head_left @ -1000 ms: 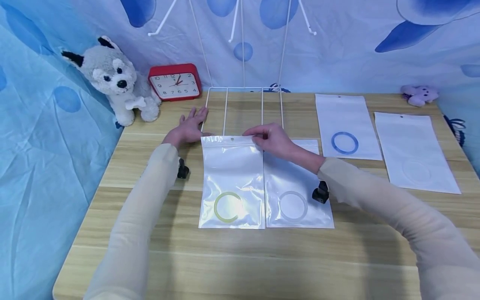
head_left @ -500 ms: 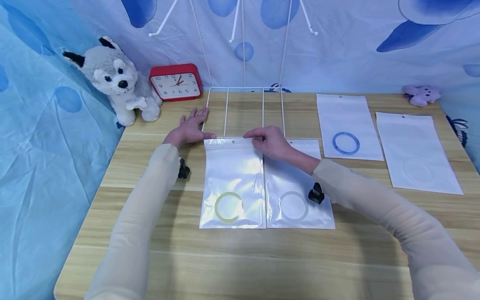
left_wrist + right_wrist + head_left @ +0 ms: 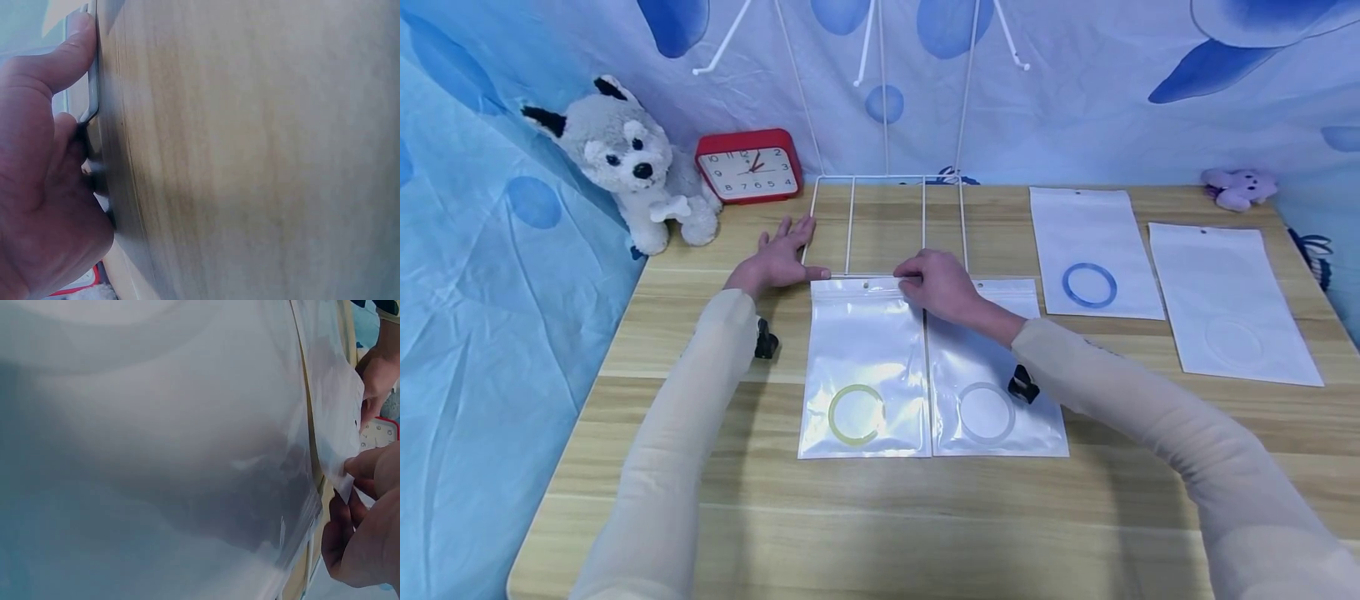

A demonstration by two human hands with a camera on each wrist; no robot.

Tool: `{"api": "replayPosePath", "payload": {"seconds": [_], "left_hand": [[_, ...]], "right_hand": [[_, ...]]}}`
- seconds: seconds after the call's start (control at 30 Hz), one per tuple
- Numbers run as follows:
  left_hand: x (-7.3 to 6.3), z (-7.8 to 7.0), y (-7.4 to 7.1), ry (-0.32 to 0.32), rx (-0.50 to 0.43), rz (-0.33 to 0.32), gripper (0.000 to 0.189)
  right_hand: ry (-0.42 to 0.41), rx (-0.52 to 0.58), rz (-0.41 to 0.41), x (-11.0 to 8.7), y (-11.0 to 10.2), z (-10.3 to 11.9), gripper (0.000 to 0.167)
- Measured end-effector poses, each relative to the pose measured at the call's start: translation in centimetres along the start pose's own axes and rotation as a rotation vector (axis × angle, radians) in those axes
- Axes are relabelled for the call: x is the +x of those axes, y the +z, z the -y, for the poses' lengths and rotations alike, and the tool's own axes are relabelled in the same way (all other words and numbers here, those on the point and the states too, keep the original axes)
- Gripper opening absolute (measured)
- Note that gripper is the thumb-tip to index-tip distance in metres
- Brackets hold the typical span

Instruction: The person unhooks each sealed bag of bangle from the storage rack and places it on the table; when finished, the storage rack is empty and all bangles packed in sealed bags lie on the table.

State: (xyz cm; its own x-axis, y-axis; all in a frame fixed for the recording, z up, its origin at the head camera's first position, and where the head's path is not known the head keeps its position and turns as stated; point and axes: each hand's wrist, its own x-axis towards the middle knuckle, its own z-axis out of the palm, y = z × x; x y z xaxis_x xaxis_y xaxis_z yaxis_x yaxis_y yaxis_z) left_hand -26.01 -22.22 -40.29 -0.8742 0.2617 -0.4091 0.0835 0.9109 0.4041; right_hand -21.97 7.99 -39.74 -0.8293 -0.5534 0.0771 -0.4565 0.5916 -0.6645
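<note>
A white wire rack (image 3: pixel 851 225) stands at the back of the table. In the head view my left hand (image 3: pixel 777 260) rests at its front left corner, fingers spread; the left wrist view shows the thumb (image 3: pixel 78 50) along the front wire. My right hand (image 3: pixel 946 287) pinches the top right corner of a white zip bag (image 3: pixel 868 337) holding a yellow-green ring (image 3: pixel 831 412). In the right wrist view, thumb and fingers meet on that bag's corner (image 3: pixel 340 478). A second zip bag (image 3: pixel 958 354) with a pale ring lies alongside, partly hidden under my right forearm.
To the right lie a bag (image 3: pixel 1067 225) with a blue ring and another white bag (image 3: pixel 1217 275) with a faint ring. A red clock (image 3: pixel 752 171) and plush dog (image 3: pixel 617 158) stand at back left, a purple toy (image 3: pixel 1240 190) at back right. Rack hooks (image 3: pixel 722 50) project above.
The left bag's top edge has come down slightly and shifted a little right, just in front of the rack. My right wrist has lowered and moved slightly left; my left hand stays put.
</note>
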Motion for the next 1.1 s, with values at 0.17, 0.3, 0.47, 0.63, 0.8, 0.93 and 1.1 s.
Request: {"api": "replayPosePath", "payload": {"seconds": [0.17, 0.3, 0.47, 0.63, 0.8, 0.93, 1.1], "left_hand": [[0.0, -0.1, 0.0, 0.018, 0.011, -0.002, 0.104], [0.0, -0.2, 0.0, 0.028, 0.01, -0.005, 0.104], [0.3, -0.1, 0.0, 0.027, 0.002, 0.003, 0.104], [0.2, 0.0, -0.1, 0.037, 0.001, 0.014, 0.104], [-0.3, 0.2, -0.5, 0.034, -0.004, 0.043, 0.105], [-0.9, 0.5, -1.2, 0.016, -0.068, 0.072, 0.106], [-2.0, 1.1, -1.9, -0.002, -0.183, 0.054, 0.104]], "right_hand": [[-0.013, -0.097, -0.038, 0.0, 0.1, -0.1, 0.017], [-0.026, -0.173, -0.065, 0.0, 0.3, -0.3, 0.015], [-0.048, -0.213, -0.076, -0.1, 0.0, -0.1, 0.015], [-0.073, -0.184, -0.094, -0.8, -2.0, -0.1, 0.017], [-0.083, -0.14, -0.123, -2.6, -5.1, -1.0, 0.017], [-0.09, -0.134, -0.175, -4.3, -7.5, -2.2, 0.016], [-0.135, -0.164, -0.242, -6.5, -10.1, -3.4, 0.014]]}}
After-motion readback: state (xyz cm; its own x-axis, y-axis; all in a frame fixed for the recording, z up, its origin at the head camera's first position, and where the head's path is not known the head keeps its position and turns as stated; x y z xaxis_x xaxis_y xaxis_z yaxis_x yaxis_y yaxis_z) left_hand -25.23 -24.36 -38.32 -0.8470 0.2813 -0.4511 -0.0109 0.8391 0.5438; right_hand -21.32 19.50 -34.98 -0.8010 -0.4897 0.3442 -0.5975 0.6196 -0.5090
